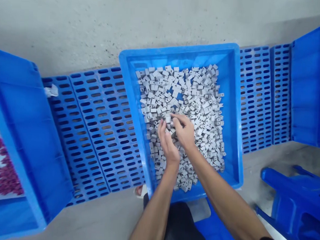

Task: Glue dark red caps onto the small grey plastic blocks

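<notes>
Many small light-grey blocks (206,111), some with a round hole, cover the bottom of a blue plastic crate (237,102). My left hand (168,143) lies in among them left of the middle, fingers stretched out and touching blocks. Just to its right, my right hand (185,132) has its fingers bent and its thumb and index finger close together at the blocks. Whether a block sits in that pinch is too small to tell. Between the two hands several blocks lie loose.
Blue slotted pallets (101,131) carry the crate. On the left stands another blue crate (24,128) with dark red pieces (6,170) on white sheeting; a further blue crate (310,84) is at right. A blue stool (294,200) stands lower right, and crumpled white scrap (52,91) lies left.
</notes>
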`<action>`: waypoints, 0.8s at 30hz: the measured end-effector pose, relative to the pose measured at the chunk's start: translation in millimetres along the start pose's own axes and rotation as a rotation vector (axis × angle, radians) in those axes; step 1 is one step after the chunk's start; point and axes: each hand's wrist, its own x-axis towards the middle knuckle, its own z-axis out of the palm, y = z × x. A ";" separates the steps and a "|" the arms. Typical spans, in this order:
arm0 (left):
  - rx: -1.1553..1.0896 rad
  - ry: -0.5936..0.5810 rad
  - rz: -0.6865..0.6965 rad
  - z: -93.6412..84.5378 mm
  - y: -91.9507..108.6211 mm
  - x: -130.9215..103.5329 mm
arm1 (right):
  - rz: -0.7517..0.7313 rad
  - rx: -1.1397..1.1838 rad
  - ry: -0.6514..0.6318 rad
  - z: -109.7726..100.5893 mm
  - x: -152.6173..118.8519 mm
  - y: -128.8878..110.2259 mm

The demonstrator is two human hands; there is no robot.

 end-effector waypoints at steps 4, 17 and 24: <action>-0.087 -0.009 -0.072 17.7 -1.8 -5.7 | 0.064 0.111 0.024 -9.1 -3.9 11.4; -0.261 -0.165 0.140 -36.0 93.7 -10.6 | 0.143 0.529 0.219 -35.4 -68.2 -83.9; -0.337 -0.248 0.345 -83.3 277.4 -19.1 | 0.056 0.688 0.474 -100.5 -98.3 -250.7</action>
